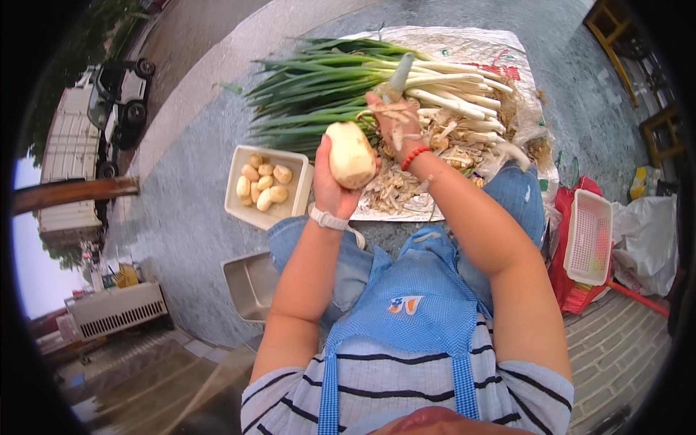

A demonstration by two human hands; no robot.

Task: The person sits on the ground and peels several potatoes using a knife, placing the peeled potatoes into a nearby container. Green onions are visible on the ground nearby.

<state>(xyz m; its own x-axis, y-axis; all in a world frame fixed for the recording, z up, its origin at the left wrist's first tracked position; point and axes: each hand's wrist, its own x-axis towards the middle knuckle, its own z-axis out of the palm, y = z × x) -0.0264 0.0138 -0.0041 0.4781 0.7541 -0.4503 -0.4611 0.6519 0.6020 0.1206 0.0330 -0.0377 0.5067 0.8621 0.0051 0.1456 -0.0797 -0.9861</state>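
Note:
My left hand (pixel 340 185) is wrapped around a large, pale peeled root vegetable, likely a potato (pixel 350 155), held upright above the sheet. Just to its right, my right hand (pixel 399 125) grips a hand tool with a grey-green handle (pixel 402 73), which points away from me. The tool's working end is mostly hidden, so I cannot tell its exact kind. Strips of peel cling to the back of that hand. Beneath it, a heap of peelings (pixel 394 190) lies on a white woven-plastic sheet (pixel 473 41). Smaller peeled potatoes (pixel 265 182) sit in a white plastic tub (pixel 231 187) at left.
Long green onions (pixel 321 81) cover the sheet beyond my hands, roots to the right. A metal basin (pixel 247 283) stands by my left knee. To the right are a white plastic basket (pixel 589 236), a red bag (pixel 560 255) and a white bag (pixel 647 244). A truck (pixel 70 147) stands far left.

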